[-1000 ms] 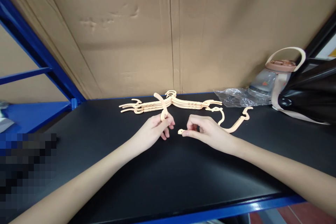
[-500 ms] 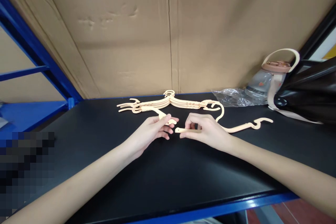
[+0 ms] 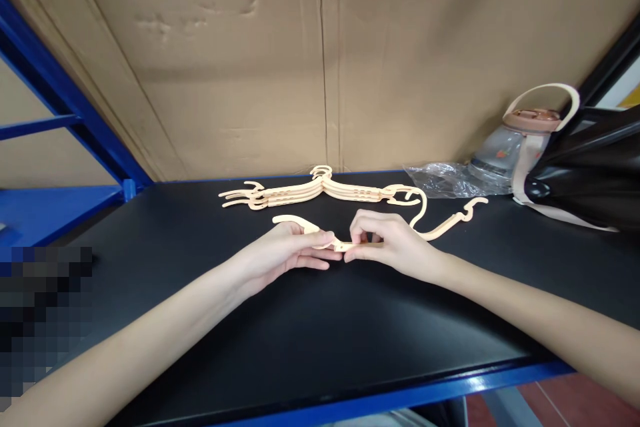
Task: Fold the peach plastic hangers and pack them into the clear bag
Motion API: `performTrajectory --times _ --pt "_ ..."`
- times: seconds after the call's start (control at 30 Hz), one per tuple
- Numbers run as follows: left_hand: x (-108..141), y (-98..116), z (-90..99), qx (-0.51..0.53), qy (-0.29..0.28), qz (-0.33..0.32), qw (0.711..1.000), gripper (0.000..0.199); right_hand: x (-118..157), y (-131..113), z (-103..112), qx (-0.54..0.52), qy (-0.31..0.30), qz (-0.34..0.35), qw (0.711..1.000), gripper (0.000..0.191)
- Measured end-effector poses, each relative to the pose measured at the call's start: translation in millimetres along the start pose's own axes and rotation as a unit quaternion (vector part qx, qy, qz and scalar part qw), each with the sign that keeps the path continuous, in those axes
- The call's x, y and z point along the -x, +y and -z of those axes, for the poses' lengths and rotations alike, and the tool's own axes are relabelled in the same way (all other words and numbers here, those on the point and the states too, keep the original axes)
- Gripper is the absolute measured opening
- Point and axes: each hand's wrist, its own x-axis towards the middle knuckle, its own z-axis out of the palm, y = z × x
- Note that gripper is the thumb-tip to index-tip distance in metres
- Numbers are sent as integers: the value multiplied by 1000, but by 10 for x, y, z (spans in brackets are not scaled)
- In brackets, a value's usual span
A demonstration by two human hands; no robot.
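Observation:
Between thumb and fingers, my left hand [image 3: 287, 253] pinches a curved cream end piece [image 3: 296, 220]. My right hand [image 3: 393, 243] grips the arm of a cream hanger [image 3: 440, 229], whose hook and far arm show beyond the hand. The inner tip of the end piece meets the hanger arm's near end between my fingertips; whether they are locked together cannot be made out. Behind my hands, a stack of cream hangers [image 3: 295, 195] lies on the black tabletop [image 3: 310, 340].
A crumpled clear plastic bag [image 3: 440, 180] and a clear bottle [image 3: 500, 150] with a pink lid and strap stand at the back right, beside a black bag [image 3: 600, 167]. Cardboard [image 3: 225, 80] rises behind the table. A blue metal frame [image 3: 100, 100] is at the left.
My left hand has brought the end piece against the hanger arm, closing the gap between them. The hanger's far arm has swung up and inward. The camera view has shifted slightly.

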Motion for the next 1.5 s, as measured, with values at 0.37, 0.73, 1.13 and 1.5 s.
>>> performTrajectory --times 0.37,0.73,1.13,1.5 --pt "2 -32 3 -7 -32 -11 999 20 22 -12 14 -9 6 2 1000 24" --pt "-42 -113 15 21 -34 15 999 19 0 -15 34 -7 -10 -4 1000 23" --pt "-17 -58 25 -17 -39 27 999 23 4 -68 -11 15 -21 -34 999 25" --pt "5 -131 -204 -65 -45 6 997 23 -48 -138 157 15 66 -18 998 25"
